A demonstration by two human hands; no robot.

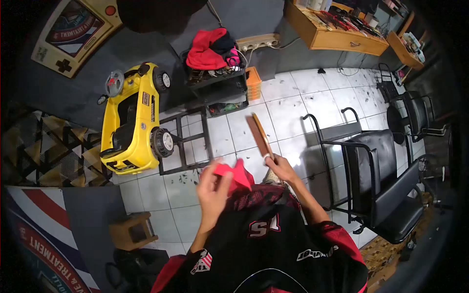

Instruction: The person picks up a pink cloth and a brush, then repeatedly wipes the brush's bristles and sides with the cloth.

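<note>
In front of my body, my left hand (pixel 213 190) pinches a bright red cloth (pixel 238 175), its fingers bent and its loose part hanging to the right. My right hand (pixel 280 168) is closed around the near end of a long, narrow wooden piece (pixel 262 134) with a reddish-brown flat side and a lighter wood edge. This piece points away from me over the tiled floor. The two hands are apart, with the cloth and my dark red patterned shorts (pixel 261 197) between and below them.
Left stand a yellow toy car (pixel 132 117) and a black metal frame (pixel 183 139). Ahead is a black shelf cart (pixel 217 83) beside an orange basket (pixel 253 84). Black chairs (pixel 373 168) fill the right. A wooden drawer table (pixel 337 34) holds tools. Dark tufts lie on white tiles (pixel 288 105).
</note>
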